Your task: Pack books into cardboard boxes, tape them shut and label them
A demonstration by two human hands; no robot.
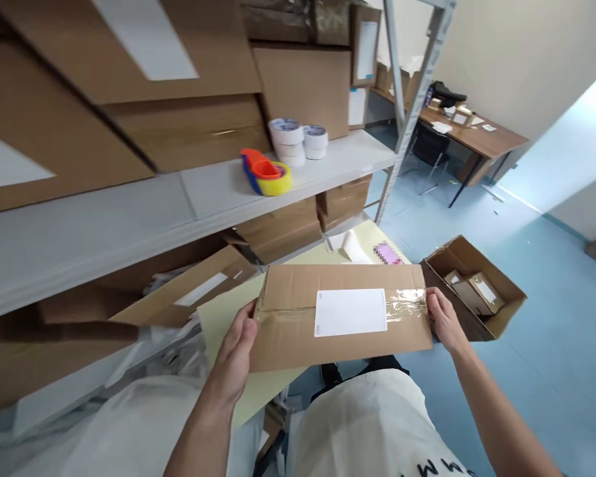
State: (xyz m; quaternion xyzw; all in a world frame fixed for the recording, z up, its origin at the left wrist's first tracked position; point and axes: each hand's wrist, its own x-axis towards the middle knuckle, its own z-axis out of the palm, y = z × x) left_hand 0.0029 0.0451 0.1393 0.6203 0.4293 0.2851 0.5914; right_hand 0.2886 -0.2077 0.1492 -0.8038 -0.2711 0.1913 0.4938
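Note:
I hold a flat, taped cardboard box (298,331) with a white label in front of my body, above a pale yellow table (218,318). My left hand (236,354) grips its left end, fingers pressed flat against the side. Its right end is gripped by my right hand (443,319), whose fingers curl round the edge by the clear tape. The box is level with the label facing up.
A grey metal shelf (129,218) runs along the left with stacked cardboard boxes, white tape rolls (298,139) and a tape dispenser (265,173). An open carton (477,285) with small boxes sits on the blue floor to the right. A wooden desk (471,129) stands at the back.

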